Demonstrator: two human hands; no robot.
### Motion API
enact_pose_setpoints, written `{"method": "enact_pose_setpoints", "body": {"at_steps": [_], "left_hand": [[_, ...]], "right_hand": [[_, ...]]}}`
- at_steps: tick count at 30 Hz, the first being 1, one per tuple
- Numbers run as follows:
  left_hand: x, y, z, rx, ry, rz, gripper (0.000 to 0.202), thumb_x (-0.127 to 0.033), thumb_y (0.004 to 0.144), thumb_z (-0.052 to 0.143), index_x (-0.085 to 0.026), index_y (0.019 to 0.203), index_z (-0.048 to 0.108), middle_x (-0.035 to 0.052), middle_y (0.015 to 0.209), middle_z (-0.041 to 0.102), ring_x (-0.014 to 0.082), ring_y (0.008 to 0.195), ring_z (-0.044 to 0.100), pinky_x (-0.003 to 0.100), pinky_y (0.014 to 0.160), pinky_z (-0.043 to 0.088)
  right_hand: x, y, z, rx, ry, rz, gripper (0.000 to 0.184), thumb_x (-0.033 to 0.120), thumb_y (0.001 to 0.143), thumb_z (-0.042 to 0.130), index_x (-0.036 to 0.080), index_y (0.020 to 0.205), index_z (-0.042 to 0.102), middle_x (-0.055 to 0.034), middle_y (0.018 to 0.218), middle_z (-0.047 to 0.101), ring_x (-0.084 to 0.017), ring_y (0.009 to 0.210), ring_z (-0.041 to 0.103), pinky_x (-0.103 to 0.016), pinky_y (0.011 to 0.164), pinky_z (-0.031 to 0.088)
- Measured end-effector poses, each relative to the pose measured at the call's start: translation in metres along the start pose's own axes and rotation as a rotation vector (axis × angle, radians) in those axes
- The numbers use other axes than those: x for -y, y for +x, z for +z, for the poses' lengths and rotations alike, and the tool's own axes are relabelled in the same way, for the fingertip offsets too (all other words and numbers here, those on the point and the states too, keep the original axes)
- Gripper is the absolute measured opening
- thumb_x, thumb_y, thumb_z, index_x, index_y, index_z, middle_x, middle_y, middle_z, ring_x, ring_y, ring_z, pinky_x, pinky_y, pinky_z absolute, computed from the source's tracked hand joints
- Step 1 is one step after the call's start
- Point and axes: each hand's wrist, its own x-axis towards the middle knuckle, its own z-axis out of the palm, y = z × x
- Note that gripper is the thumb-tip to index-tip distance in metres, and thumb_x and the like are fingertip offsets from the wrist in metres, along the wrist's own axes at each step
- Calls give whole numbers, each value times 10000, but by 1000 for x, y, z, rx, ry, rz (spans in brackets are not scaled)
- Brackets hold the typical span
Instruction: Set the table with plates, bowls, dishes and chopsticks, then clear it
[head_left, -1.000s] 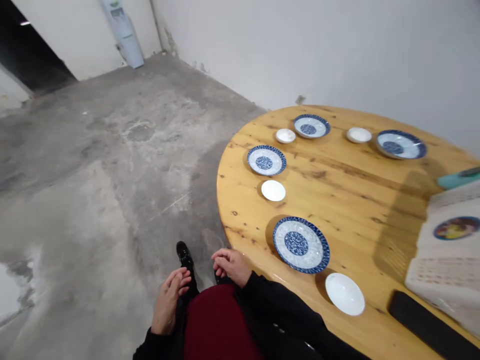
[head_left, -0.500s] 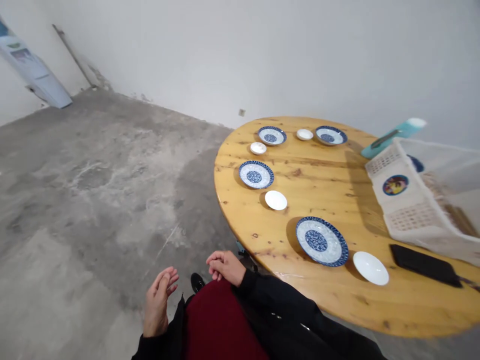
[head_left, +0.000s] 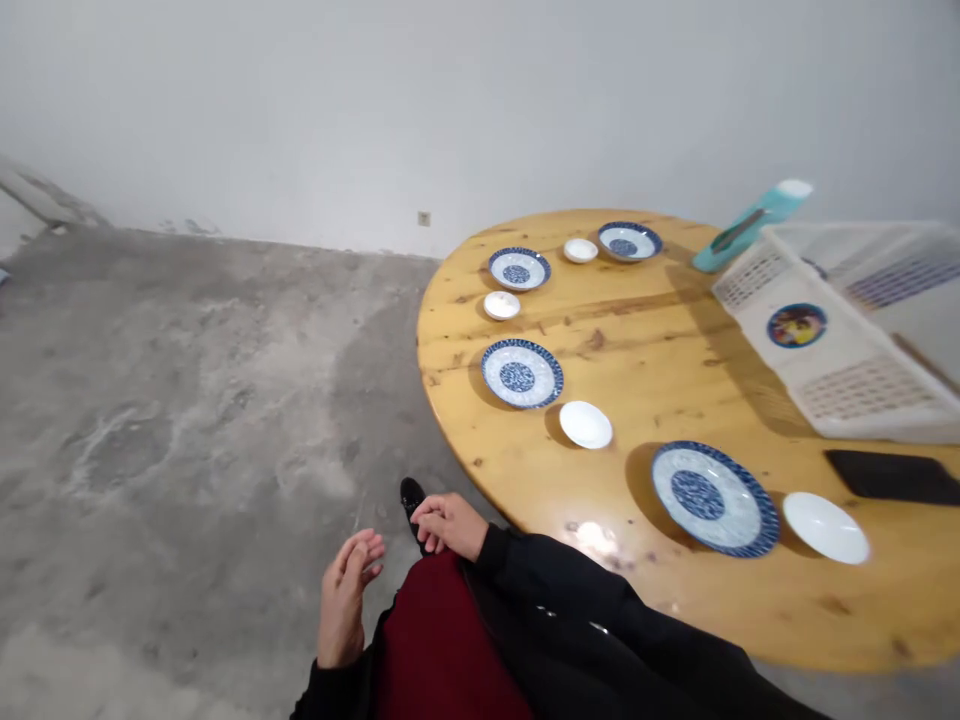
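My left hand (head_left: 347, 597) hovers over the floor with loosely bent fingers and nothing in it. Close to the table's front-left edge, my right hand (head_left: 453, 526) hangs before my body, its fingers relaxed, slightly apart and holding nothing. On the round wooden table (head_left: 480, 480), the nearest pieces are a blue-and-white plate (head_left: 521, 374) and a small white bowl (head_left: 586, 425). Further right lie another patterned plate (head_left: 714, 498) and a white bowl (head_left: 826, 527). Two more patterned plates (head_left: 520, 269) (head_left: 630, 241) and two small white bowls (head_left: 502, 306) (head_left: 580, 251) sit toward the back.
A white plastic basket (head_left: 847, 345) stands at the table's right, with a teal cylinder (head_left: 754, 226) leaning beside it. In front of the basket lies a black flat object (head_left: 892, 476). Concrete floor (head_left: 225, 400) stretches left, up to a white wall (head_left: 300, 120) with a socket (head_left: 424, 218).
My view has turned to the right, so the water dispenser at the left has nearly left the picture. Both hands keep almost the same pose; the dishes stay put on the table.
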Motion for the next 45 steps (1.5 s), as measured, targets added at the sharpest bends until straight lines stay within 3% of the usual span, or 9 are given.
{"method": "enact_pose_setpoints", "body": {"at_steps": [5, 9, 16, 23, 29, 32, 36, 41, 45], "left_hand": [[-69, 61, -26, -185, -16, -7, 680, -602, 536, 806, -134, 1012, 674, 165, 1105, 713, 308, 1083, 658, 355, 856, 511], [-99, 101, -34, -217, -17, -17, 667, -626, 576, 776, -150, 1029, 661, 159, 1152, 702, 315, 1150, 632, 372, 913, 501], [-139, 192, -25, -23, 70, -144, 688, -618, 527, 808, -136, 1001, 676, 175, 1118, 712, 336, 1125, 644, 369, 861, 527], [-240, 309, 3, 201, 236, -56, 579, -528, 578, 799, -129, 980, 678, 170, 1079, 720, 300, 1047, 672, 358, 825, 526], [-316, 387, 21, 363, 314, 45, 593, -549, 555, 800, -132, 962, 688, 157, 1044, 727, 282, 1003, 679, 336, 797, 518], [-335, 415, 43, 476, 393, 35, 600, -557, 566, 791, -131, 977, 691, 158, 1052, 725, 274, 988, 680, 335, 798, 512], [-341, 438, 90, 675, 491, 6, 634, -594, 581, 767, -126, 1002, 690, 176, 1077, 718, 283, 987, 679, 353, 802, 509], [-347, 462, 154, 889, 619, -38, 620, -609, 640, 737, -125, 1025, 699, 191, 1100, 713, 298, 1011, 678, 370, 823, 506], [-373, 494, 200, 886, 703, -20, 634, -635, 621, 742, -136, 1010, 711, 183, 1103, 714, 310, 1025, 677, 373, 823, 509]], "right_hand": [[73, 79, 8, 33, 22, -62, 67, 138, 755, 540, 160, 788, 594, 54, 576, 603, -58, 431, 543, -163, 440, 404], [115, 128, 10, 39, -24, -72, 79, 120, 763, 540, 163, 785, 602, 52, 578, 611, -56, 446, 553, -157, 462, 402], [149, 182, 17, -46, 14, -62, 119, 92, 753, 531, 167, 796, 613, 54, 581, 609, -57, 451, 553, -154, 466, 405], [199, 235, 19, -287, 167, -105, 91, 106, 767, 530, 163, 779, 599, 51, 571, 602, -58, 445, 546, -151, 450, 391], [245, 282, 35, -470, 306, -190, 68, 142, 765, 555, 163, 802, 609, 43, 597, 607, -67, 464, 556, -169, 469, 421], [255, 300, 40, -517, 343, -169, 68, 136, 754, 557, 163, 790, 608, 43, 600, 607, -74, 452, 550, -183, 459, 420], [260, 319, 27, -644, 383, -165, 80, 148, 749, 539, 161, 785, 609, 39, 591, 603, -74, 440, 542, -182, 447, 401], [271, 346, -17, -745, 469, -172, 97, 177, 730, 517, 165, 777, 601, 45, 577, 593, -77, 434, 541, -184, 442, 398], [298, 380, -68, -759, 535, -168, 106, 161, 707, 505, 166, 772, 588, 47, 577, 589, -78, 436, 537, -184, 434, 393]]}}
